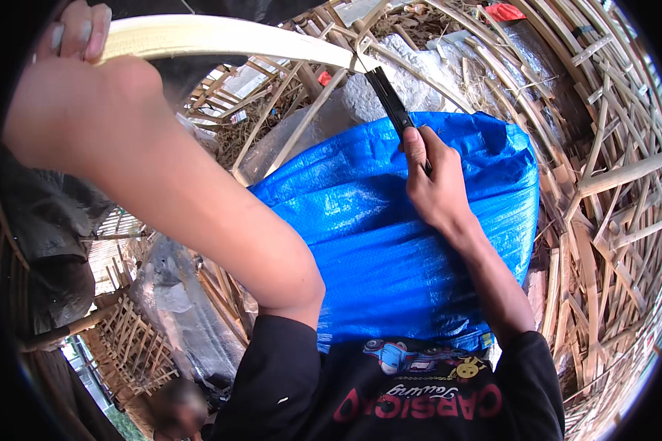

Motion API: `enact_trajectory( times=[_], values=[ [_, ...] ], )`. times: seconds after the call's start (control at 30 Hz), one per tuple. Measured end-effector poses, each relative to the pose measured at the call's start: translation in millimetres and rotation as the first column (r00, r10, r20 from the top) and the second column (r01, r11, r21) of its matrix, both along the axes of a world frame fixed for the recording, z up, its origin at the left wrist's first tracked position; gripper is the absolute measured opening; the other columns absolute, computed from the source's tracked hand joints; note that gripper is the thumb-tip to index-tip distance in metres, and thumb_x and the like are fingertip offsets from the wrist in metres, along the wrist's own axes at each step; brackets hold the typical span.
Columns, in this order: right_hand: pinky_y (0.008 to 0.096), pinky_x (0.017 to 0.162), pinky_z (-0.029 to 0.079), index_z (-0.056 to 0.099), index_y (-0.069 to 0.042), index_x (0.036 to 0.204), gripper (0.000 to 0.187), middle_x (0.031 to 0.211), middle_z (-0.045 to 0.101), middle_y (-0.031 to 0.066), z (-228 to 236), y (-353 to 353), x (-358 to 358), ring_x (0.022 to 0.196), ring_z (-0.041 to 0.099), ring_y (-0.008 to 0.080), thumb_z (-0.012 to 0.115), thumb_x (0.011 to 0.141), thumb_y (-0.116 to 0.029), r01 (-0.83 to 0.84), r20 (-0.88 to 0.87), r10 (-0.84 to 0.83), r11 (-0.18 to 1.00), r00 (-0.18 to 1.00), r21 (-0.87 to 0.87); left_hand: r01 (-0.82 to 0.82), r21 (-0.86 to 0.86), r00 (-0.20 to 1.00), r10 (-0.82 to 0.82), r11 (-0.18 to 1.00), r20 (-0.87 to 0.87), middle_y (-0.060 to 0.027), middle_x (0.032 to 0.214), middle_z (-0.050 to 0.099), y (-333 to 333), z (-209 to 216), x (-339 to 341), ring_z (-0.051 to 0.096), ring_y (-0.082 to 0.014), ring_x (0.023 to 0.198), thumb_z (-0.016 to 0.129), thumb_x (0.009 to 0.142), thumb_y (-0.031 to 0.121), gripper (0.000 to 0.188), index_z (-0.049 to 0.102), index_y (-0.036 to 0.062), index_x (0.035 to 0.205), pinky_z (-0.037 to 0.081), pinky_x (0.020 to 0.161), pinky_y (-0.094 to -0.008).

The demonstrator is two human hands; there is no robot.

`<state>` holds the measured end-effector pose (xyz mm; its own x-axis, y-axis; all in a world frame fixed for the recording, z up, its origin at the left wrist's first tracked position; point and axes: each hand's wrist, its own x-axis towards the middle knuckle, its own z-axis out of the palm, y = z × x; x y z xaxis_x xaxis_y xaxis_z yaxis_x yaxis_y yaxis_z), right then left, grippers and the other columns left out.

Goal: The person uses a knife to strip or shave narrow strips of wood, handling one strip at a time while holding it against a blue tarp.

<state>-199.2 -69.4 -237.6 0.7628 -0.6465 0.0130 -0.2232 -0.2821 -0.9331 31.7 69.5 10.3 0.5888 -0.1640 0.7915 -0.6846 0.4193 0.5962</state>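
A long, pale bamboo strip (221, 37) arches across the top, wide at the left and tapering toward the middle. My left hand (77, 37) is closed around its wide end, with the arm stretched far to the upper left. In my right hand (438, 173) is a black box cutter (391, 99), gripped by its handle with the thumb along it. Its thin blade points up and meets or nearly meets the strip's narrow end; I cannot tell whether it cuts in. A blue tarp (397, 242) covers my lap beneath both arms.
Split bamboo pieces (603, 242) are heaped along the right side. A whitish lump (390, 92) like stone lies beyond the tarp, near clear plastic sheeting (526, 59). Bamboo lattice (136, 342) and a person (180, 408) are at the lower left.
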Motion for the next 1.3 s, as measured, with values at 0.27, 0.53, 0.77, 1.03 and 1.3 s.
enact_trajectory(
  times=[0.27,0.53,0.77,1.03,1.3],
  values=[
    [0.0458,0.044,0.038,0.049,0.001,0.090,0.026,0.055,0.050,0.0199,65.5,51.9,10.0,0.047,0.055,0.0420,0.053,0.103,-0.022,-0.070,0.195,0.084,0.995,0.977,-0.075,-0.240,-0.144,0.970,0.241,0.960,-0.011,-0.0064,0.061,0.027,-32.3,-18.3,-40.5,0.026,-0.0165,0.048,0.039,0.087,0.011,0.022,0.033,0.0078,0.066,0.027,0.046,-0.0302],
    [0.0614,0.066,0.051,0.058,0.006,0.090,0.042,0.074,0.063,0.0338,-12.7,15.1,21.4,0.072,0.063,0.0535,0.048,0.102,-0.033,0.032,-0.156,-0.053,0.991,0.986,-0.132,-0.246,-0.159,0.967,0.232,0.956,-0.102,-0.0041,0.059,0.024,-21.7,-16.4,-33.0,0.022,-0.0168,0.047,0.044,0.090,0.019,0.034,0.028,0.0142,0.061,0.026,0.046,-0.0323],
    [0.0594,0.066,0.052,0.059,0.008,0.085,0.049,0.072,0.062,0.0351,9.8,19.5,26.8,0.071,0.064,0.0531,0.049,0.102,-0.037,0.086,-0.138,-0.099,0.991,0.986,-0.098,-0.296,-0.157,0.955,0.287,0.942,-0.077,-0.0033,0.060,0.024,-40.9,-19.2,-55.5,0.024,-0.0159,0.046,0.046,0.093,0.021,0.032,0.027,0.0134,0.069,0.027,0.046,-0.0306],
    [0.0571,0.064,0.052,0.058,0.010,0.083,0.050,0.069,0.063,0.0334,44.2,26.2,23.6,0.068,0.064,0.0524,0.050,0.101,-0.035,0.108,-0.197,-0.114,0.993,0.974,-0.042,-0.282,-0.141,0.959,0.281,0.949,-0.026,-0.0027,0.060,0.024,-44.9,-17.3,-59.6,0.021,-0.0143,0.046,0.043,0.091,0.017,0.026,0.028,0.0120,0.070,0.024,0.044,-0.0292],
    [0.0557,0.064,0.052,0.058,0.010,0.084,0.048,0.069,0.062,0.0343,42.5,28.3,27.2,0.070,0.064,0.0523,0.049,0.102,-0.034,0.113,-0.200,-0.102,0.993,0.975,0.044,-0.328,-0.142,0.944,0.329,0.934,-0.022,-0.0047,0.060,0.025,-40.5,-11.8,-49.2,0.024,-0.0182,0.047,0.044,0.087,0.021,0.024,0.033,0.0110,0.068,0.033,0.047,-0.0334]
  ],
)
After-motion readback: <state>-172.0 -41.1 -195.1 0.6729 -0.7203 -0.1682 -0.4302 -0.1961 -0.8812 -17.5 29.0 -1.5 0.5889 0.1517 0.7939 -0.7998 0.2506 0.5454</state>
